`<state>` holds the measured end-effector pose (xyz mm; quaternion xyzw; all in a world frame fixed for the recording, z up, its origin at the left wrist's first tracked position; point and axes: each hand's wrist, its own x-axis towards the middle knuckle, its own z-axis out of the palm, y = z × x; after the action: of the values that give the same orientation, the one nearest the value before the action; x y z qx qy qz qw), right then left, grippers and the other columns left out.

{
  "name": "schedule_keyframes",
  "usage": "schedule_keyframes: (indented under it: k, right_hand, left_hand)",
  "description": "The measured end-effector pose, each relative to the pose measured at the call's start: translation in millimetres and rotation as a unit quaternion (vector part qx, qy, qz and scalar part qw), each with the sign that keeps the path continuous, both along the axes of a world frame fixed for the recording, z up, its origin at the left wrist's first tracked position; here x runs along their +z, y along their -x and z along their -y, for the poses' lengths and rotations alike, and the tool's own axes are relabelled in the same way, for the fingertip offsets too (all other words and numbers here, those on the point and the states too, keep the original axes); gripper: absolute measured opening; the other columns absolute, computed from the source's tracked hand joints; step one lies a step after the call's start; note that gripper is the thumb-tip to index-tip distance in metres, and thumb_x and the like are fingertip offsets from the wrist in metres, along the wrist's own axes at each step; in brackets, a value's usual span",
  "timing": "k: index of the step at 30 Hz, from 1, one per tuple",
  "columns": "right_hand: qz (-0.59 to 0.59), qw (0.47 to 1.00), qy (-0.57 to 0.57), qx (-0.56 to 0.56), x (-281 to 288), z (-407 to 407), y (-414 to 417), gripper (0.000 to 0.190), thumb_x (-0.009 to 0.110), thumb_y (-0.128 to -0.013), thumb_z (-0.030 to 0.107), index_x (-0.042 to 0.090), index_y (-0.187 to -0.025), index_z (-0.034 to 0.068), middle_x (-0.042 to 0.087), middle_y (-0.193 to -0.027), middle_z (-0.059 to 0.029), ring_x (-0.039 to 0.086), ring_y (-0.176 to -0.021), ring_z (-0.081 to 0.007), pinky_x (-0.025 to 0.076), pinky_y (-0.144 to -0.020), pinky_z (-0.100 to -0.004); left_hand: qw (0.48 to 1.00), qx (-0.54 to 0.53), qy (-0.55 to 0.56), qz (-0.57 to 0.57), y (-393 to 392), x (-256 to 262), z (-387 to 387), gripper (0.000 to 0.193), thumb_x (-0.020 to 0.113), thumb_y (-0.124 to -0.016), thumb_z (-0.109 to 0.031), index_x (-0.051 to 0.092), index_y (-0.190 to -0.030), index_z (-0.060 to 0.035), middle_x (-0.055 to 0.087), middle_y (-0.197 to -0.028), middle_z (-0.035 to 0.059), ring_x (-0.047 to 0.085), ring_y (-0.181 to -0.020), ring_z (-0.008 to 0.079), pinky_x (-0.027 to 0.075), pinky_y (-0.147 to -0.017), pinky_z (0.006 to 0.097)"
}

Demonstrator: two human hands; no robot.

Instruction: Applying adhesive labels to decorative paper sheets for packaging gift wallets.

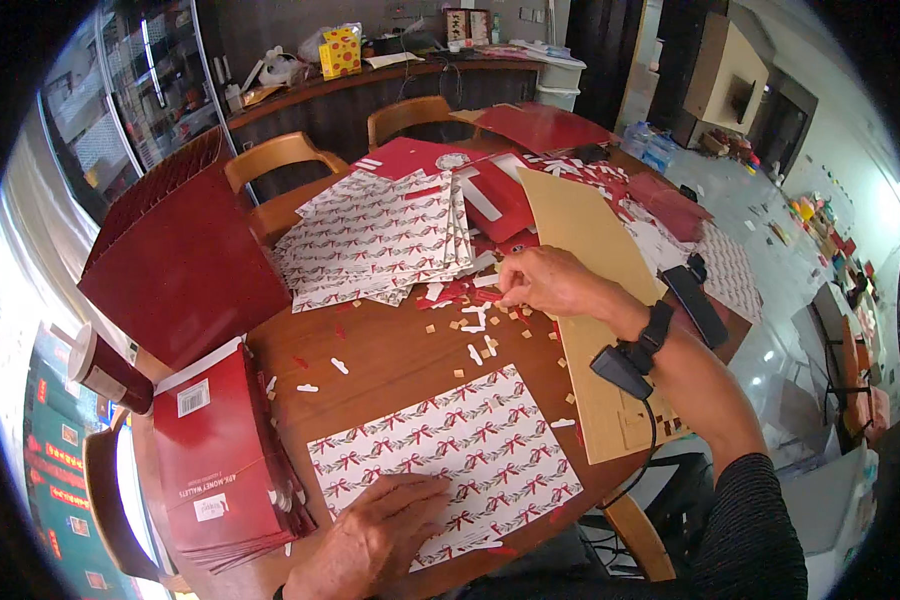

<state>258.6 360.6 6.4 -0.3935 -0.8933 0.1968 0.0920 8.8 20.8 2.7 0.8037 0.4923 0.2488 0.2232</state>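
A white sheet (450,457) printed with garlands and red bows lies at the table's near edge. My left hand (379,517) rests on its lower left part, fingers together and bent; whatever may be under the fingers is hidden. Farther off, my right hand (551,281) reaches over scattered scraps with thumb and fingertips drawn together. I cannot tell if something small is pinched there. Close by its fingertips is a white paper strip (486,280). Small tan squares (459,373) and white cut-out scraps (339,366) lie around. Below the right forearm is a tan perforated board (581,247).
Red printed wallets (217,450) are stacked at left, beside a lidded cup (112,371) and a large red folder (187,262). Patterned sheets (375,225) form a pile behind. A black phone (694,306) lies at right. Wooden chairs (281,161) surround the table (390,409).
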Motion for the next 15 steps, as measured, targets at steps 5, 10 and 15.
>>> schedule_keyframes:
  k: [5,10,15]
  right_hand:
    - [-0.025,1.0,0.003,0.003,-7,-1,1,0.032,0.088,-0.095,0.035,0.077,-0.096,0.004,0.078,-0.081,-0.0107,0.076,-0.08,-0.0287,0.055,-0.075,-0.0435]
    - [0.022,0.998,0.06,-0.001,-3,-3,6,0.03,0.088,-0.095,0.032,0.078,-0.099,0.004,0.079,-0.083,-0.0101,0.076,-0.08,-0.0275,0.056,-0.075,-0.0432]
    - [-0.032,0.994,-0.102,0.025,-6,7,4,0.02,0.083,-0.097,0.02,0.078,-0.105,0.003,0.082,-0.091,-0.0115,0.078,-0.085,-0.0294,0.058,-0.077,-0.0436]
  left_hand:
    - [1.0,0.01,0.009,0.004,-1,2,1,0.04,0.083,-0.094,-0.011,0.077,-0.133,-0.0019,0.077,-0.139,0.0154,0.071,-0.128,0.0355,0.059,-0.11,0.0458]
    - [1.0,0.016,0.013,0.007,-1,4,2,0.039,0.083,-0.095,-0.011,0.077,-0.133,-0.0021,0.077,-0.14,0.0151,0.071,-0.128,0.0354,0.059,-0.11,0.0455]
    - [1.0,0.002,0.005,-0.004,2,-1,2,0.036,0.081,-0.096,-0.009,0.077,-0.131,-0.0012,0.076,-0.141,0.0159,0.071,-0.129,0.0358,0.059,-0.111,0.0454]
